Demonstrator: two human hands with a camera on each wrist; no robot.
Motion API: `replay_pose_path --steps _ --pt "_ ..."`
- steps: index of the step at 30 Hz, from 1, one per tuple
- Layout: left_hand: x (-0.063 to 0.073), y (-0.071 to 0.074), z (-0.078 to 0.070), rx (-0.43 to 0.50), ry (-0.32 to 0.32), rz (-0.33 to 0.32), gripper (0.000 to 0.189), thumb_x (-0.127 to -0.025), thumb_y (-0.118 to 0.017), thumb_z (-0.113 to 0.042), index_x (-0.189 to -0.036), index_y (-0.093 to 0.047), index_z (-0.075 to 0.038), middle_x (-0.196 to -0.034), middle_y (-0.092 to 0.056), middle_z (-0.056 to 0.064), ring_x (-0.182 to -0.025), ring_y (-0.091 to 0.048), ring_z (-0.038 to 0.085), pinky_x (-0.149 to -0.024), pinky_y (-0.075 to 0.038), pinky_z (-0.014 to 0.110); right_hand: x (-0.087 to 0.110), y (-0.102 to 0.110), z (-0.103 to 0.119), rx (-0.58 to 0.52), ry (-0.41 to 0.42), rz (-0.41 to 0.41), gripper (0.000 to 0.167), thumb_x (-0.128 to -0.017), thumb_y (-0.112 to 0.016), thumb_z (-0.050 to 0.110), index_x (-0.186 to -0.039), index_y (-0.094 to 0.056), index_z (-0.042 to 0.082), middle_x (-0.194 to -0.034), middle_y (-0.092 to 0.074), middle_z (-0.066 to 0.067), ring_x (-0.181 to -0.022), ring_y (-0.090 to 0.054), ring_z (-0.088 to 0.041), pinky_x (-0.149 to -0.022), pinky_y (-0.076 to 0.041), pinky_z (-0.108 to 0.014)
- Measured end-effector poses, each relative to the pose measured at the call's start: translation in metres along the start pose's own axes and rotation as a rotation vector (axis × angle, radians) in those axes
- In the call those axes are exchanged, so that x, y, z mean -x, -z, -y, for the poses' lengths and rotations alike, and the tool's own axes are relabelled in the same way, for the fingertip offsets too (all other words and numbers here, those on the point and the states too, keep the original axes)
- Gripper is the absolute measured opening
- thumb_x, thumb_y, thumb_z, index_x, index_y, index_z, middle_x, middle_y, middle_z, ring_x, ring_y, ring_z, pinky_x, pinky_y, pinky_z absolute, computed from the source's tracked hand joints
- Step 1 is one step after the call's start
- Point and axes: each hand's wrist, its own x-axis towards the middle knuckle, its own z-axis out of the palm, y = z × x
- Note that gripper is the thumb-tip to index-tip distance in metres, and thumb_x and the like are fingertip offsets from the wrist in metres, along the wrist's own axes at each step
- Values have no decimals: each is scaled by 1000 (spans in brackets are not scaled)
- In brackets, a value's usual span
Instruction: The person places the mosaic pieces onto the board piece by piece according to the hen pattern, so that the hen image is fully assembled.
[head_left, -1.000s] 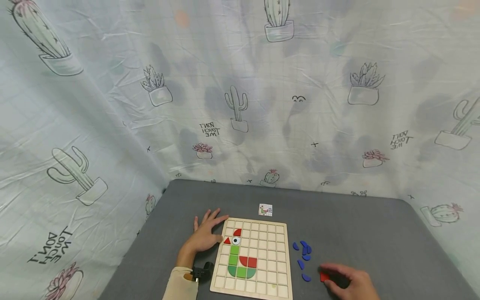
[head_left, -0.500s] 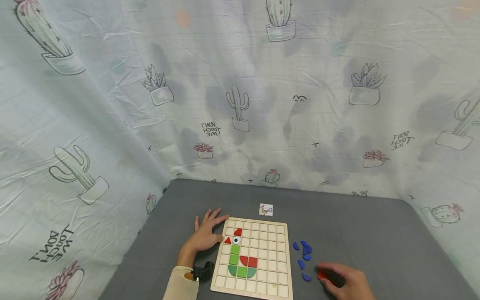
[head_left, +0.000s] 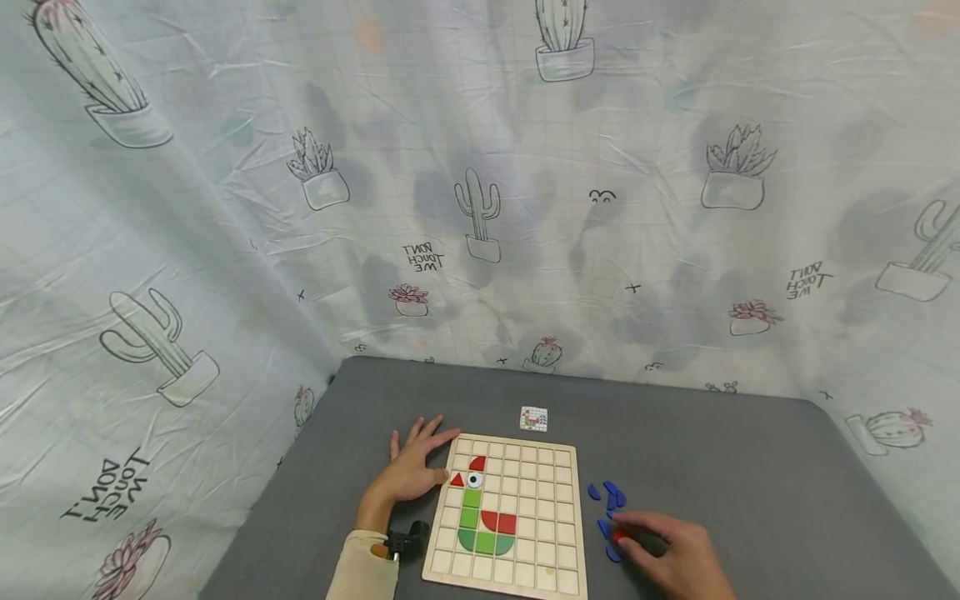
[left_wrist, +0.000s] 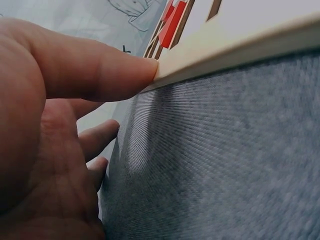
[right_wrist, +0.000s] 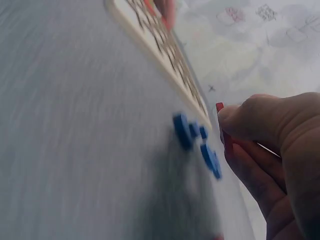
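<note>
My left hand [head_left: 409, 472] lies at the left side of a wooden grid board [head_left: 544, 533], its fingers spread. In the left wrist view the thumb [left_wrist: 115, 75] presses against the board's edge [left_wrist: 200, 65]. On the board, tiles form a bird-like shape: a red triangle [head_left: 457, 480], a round eye tile [head_left: 475, 480], and several green and red pieces. My right hand [head_left: 670, 550] pinches a small red tile [right_wrist: 226, 132] between thumb and fingers. It hovers right of the board, over the blue half-round pieces [head_left: 613, 492], partly covering some of them in the head view.
A small printed picture card [head_left: 534, 418] lies behind the board on the grey table [head_left: 712, 450]. Curtains [head_left: 637, 250] with cactus drawings hang round the table's back and sides. A dark strap device [head_left: 407, 543] sits on the left wrist.
My right hand has moved left with the red tile, from the open table to over the blue pieces. The left hand and the tiles on the board have stayed in place.
</note>
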Motion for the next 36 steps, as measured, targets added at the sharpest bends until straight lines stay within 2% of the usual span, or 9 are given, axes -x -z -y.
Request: replay_pose_path --steps 7,11,18,27,36 --pt "0 1 -1 -2 6 10 68 -91 -78 -3 -156 -63 -12 -177 -33 24 -168 -11 54 -127 16 77 -16 -17 16 -132 -6 113 29 -87 -92 8 -113 -85 19 -104 -84 8 -94 -79 -8 -76 -65 -25" --pt "1 1 -2 -8 14 15 68 -91 -79 -4 -157 -63 -14 -178 -33 22 -168 -10 52 -127 16 76 -25 -29 26 -176 1 155 29 -88 -90 9 -115 -85 19 -107 -84 7 -93 -77 -5 -75 -64 -26" --pt "0 0 -2 -24 21 10 69 -90 -79 -5 -157 -63 -15 -178 -33 22 -169 -11 51 -127 15 76 -36 -50 38 -269 43 225 26 -92 -87 9 -117 -84 16 -107 -84 3 -93 -78 -11 -75 -64 -29" --pt "0 -1 -2 -30 26 4 70 -90 -77 -4 -158 -62 -14 -178 -32 21 -169 -11 51 -128 14 76 -48 -76 49 -280 89 310 28 -90 -85 2 -116 -85 16 -110 -84 4 -101 -77 -5 -85 -66 -28" --pt "-1 -1 -4 -23 38 -9 71 -87 -77 -4 -157 -63 -14 -177 -34 21 -169 -11 51 -128 14 75 -50 -81 56 -237 -5 383 30 -93 -85 8 -119 -85 23 -115 -83 10 -109 -76 -5 -92 -63 -26"
